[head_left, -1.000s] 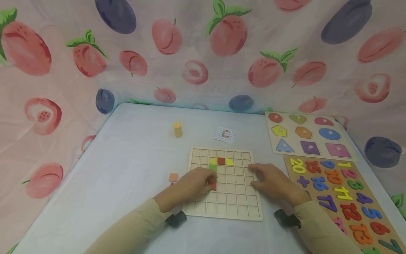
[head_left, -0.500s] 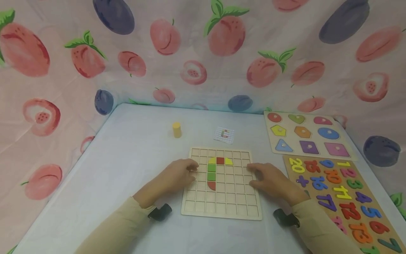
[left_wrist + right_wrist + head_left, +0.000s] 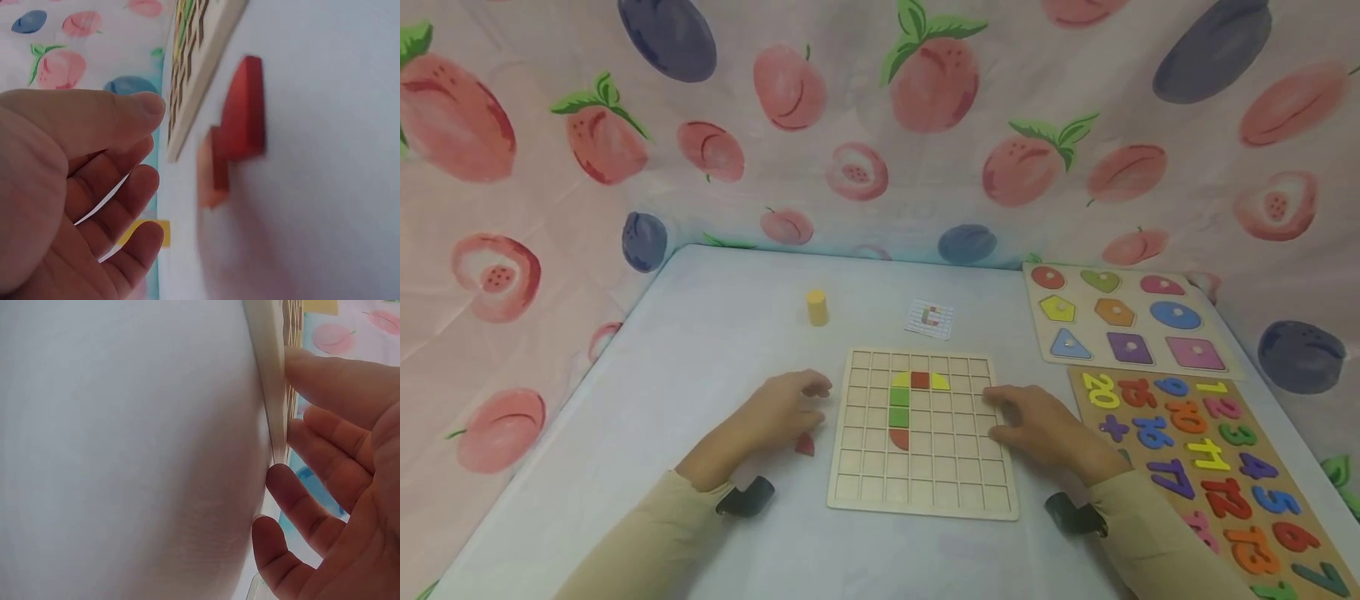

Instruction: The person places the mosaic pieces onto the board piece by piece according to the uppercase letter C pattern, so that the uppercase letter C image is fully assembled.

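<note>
My left hand (image 3: pixel 775 412) hovers left of the wooden grid board (image 3: pixel 955 467), thumb and fingers apart and holding nothing. Close by its fingertips lie a red quarter-round piece (image 3: pixel 805 445) and an orange square piece (image 3: pixel 212 175), the latter hidden under the hand in the head view. My right hand (image 3: pixel 1045 425) touches the board's right edge with relaxed thumb and fingertips. Set in the grid are a red square (image 3: pixel 920 381) between two yellow quarter-rounds (image 3: pixel 939 382), then two green squares (image 3: pixel 898 417) down the left and a red quarter-round (image 3: pixel 899 439) below them.
Behind the board lie a small pattern card (image 3: pixel 930 318) and an upright yellow cylinder (image 3: pixel 817 308). A shape puzzle (image 3: pixel 1086 335) and a number puzzle (image 3: pixel 1157 508) fill the right side. Fruit-printed cloth (image 3: pixel 790 167) walls the back.
My left hand has withdrawn leftward from the grid to the loose pieces, uncovering the lower green square and the red quarter-round. My right hand stays at the board's edge.
</note>
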Tool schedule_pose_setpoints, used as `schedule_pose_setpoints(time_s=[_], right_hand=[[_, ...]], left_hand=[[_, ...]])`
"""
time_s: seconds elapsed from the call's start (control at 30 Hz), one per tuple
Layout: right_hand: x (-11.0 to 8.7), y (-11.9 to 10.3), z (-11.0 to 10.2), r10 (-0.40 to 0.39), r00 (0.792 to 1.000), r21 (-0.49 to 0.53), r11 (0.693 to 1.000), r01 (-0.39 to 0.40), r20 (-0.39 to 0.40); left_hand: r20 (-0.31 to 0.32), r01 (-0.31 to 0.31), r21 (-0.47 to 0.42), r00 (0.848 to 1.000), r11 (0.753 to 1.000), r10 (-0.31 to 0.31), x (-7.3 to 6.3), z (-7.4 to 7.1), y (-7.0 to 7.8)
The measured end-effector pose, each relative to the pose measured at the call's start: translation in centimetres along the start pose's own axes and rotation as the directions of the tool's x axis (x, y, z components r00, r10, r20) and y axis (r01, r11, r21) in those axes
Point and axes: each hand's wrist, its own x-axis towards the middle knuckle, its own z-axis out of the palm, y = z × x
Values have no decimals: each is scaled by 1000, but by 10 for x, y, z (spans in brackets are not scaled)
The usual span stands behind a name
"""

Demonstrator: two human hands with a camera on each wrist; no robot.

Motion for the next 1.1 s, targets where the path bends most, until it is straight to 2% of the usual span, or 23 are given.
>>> schedule_pose_setpoints(time_s=[0.1, 0.2, 0.33, 0.5, 0.93, 1.1], right_hand=[[0, -1, 0, 12, 1000, 4, 1000, -12, 5], [0, -1, 1, 19, 1000, 8, 1000, -19, 7], [0, -1, 1, 18, 1000, 8, 1000, -18, 6], [-1, -1, 1, 16, 1000, 14, 1000, -16, 4], [-1, 0, 1, 10, 1000, 24, 1000, -10, -2], [-1, 0, 0, 6, 1000, 22, 1000, -6, 1]], left_hand=[[1, 27, -15, 1000, 1000, -27, -3, 0, -7], [-14, 8, -1, 1000, 1000, -8, -6, 0, -13], [-44, -51, 44, 998, 998, 53, -9, 0, -18], [-48, -66, 46, 996, 997, 69, -13, -2, -20], [-24, 46, 10, 999, 999, -46, -14, -2, -26], [-18, 52, 12, 998, 999, -52, -15, -4, -26]])
